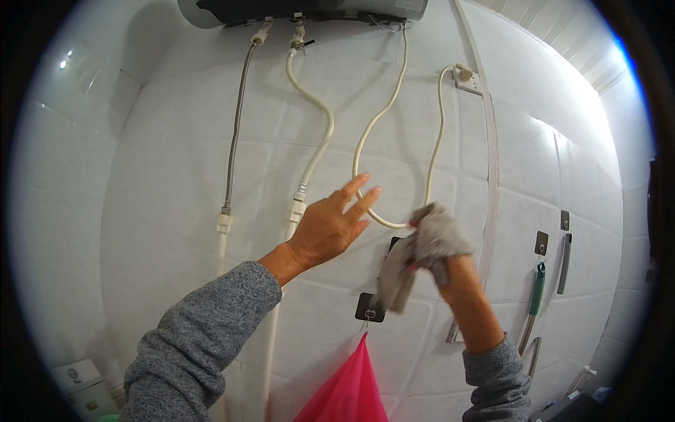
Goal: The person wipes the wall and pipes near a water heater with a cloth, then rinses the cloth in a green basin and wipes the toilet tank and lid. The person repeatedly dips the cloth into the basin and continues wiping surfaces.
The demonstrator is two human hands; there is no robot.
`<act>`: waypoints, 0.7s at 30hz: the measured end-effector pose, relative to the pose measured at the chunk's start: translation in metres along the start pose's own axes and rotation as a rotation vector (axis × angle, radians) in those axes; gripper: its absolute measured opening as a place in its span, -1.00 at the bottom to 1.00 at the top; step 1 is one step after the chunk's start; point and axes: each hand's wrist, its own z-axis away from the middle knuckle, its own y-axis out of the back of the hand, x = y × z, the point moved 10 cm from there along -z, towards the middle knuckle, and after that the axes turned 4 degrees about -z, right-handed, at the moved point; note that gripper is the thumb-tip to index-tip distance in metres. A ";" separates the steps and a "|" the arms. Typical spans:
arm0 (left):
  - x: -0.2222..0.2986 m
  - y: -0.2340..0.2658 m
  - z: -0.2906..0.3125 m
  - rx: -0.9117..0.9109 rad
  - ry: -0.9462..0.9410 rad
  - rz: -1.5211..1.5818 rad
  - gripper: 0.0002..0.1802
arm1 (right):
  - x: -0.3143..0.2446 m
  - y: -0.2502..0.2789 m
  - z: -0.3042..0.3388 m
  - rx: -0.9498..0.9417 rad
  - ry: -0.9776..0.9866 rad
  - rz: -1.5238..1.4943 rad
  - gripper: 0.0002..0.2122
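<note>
A cream power cord [360,145] hangs in a loop in front of the tiled wall, running from the water heater [309,15] to a plug in a wall socket [467,79]. My left hand [329,226] is raised beside the loop with its fingers spread; the fingertips overlap the cord, and I cannot tell if they touch it. In my right hand [444,261] is a grey cloth [437,235], bunched around the fingers and slightly blurred. The cloth meets the bottom right of the loop, hiding part of the cord and most of my right fingers.
A braided metal hose [239,126] and a white hose [327,119] run down from the heater into white pipes. Below my hands, a pink bag-like cloth [355,387] hangs from a black wall hook [370,308]. A green-handled tool [537,288] hangs at the right.
</note>
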 end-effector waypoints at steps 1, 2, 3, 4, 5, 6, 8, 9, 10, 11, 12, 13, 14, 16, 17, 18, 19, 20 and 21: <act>-0.010 0.004 0.002 0.023 0.100 0.012 -0.40 | -0.016 0.009 -0.005 0.074 0.056 -0.061 -0.66; -0.026 0.007 0.005 0.051 0.252 0.083 -0.42 | -0.034 0.012 -0.009 0.149 0.116 -0.129 -0.67; -0.043 0.007 0.010 0.078 0.403 0.153 -0.45 | -0.057 0.002 -0.011 0.223 0.247 -0.161 -0.72; -0.058 0.005 0.013 0.121 0.555 0.241 -0.47 | -0.055 0.002 -0.030 0.143 0.140 -0.161 -0.73; -0.066 -0.001 0.007 0.234 0.637 0.331 -0.52 | -0.057 0.013 -0.050 0.072 0.034 -0.129 -0.74; -0.083 -0.017 0.011 0.129 0.817 0.547 -0.56 | -0.048 0.005 -0.060 0.087 0.012 -0.138 -0.74; -0.088 -0.056 0.021 -0.081 1.171 1.021 -0.61 | -0.048 -0.016 -0.069 0.232 0.065 -0.089 -0.75; -0.086 -0.065 0.015 -0.102 1.125 1.065 -0.69 | -0.027 -0.007 -0.091 0.240 -0.031 -0.026 -0.75; -0.088 -0.072 0.014 -0.134 1.105 1.110 -0.72 | -0.019 -0.018 -0.100 0.279 -0.075 0.055 -0.77; -0.090 -0.075 0.011 -0.164 1.080 1.154 -0.75 | -0.010 -0.036 -0.112 0.156 -0.097 0.052 -0.78; -0.090 -0.078 0.010 -0.194 1.055 1.195 -0.77 | -0.002 -0.053 -0.123 0.031 -0.118 0.048 -0.79; -0.088 -0.080 0.009 -0.174 1.084 1.179 -0.80 | 0.009 -0.054 -0.132 0.024 -0.187 0.082 -0.79; -0.082 -0.080 0.005 -0.192 1.091 1.165 -0.81 | 0.015 -0.057 -0.139 0.012 -0.252 0.115 -0.80; -0.078 -0.078 -0.001 -0.225 1.105 1.126 -0.81 | 0.015 -0.060 -0.156 0.056 -0.245 0.149 -0.80; -0.081 -0.078 -0.002 -0.203 1.091 1.125 -0.80 | 0.007 -0.061 -0.165 0.111 -0.172 0.149 -0.81; -0.082 -0.079 -0.003 -0.210 1.085 1.121 -0.80 | -0.001 -0.061 -0.175 0.168 -0.100 0.150 -0.81; -0.081 -0.080 -0.003 -0.224 1.082 1.117 -0.79 | -0.002 -0.052 -0.186 0.282 -0.099 0.106 -0.83; -0.081 -0.080 -0.005 -0.234 1.078 1.113 -0.79 | -0.006 -0.051 -0.196 0.276 -0.095 0.045 -0.84; -0.081 -0.079 -0.007 -0.202 1.063 1.153 -0.78 | -0.009 -0.045 -0.205 0.303 -0.135 0.070 -0.85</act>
